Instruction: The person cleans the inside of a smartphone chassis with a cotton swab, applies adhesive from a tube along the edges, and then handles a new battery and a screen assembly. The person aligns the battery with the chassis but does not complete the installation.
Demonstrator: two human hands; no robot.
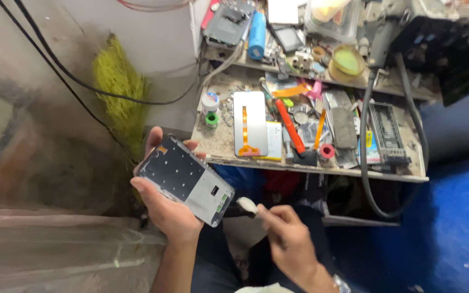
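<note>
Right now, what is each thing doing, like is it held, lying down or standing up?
Phone frame: held tilted in the left hand, inner side up.
Small brush: pinched in the right hand fingers, beside the frame's corner.
Phone screen: lying flat on the workbench.
Blue can: lying on the shelf.

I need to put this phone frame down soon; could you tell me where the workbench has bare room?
The bare patch on the dusty workbench lies at its front left corner, between the small green-based round tub and the white rectangular phone screen panel. Right of that panel, tools and parts crowd the top. The back shelf is packed too.
</note>
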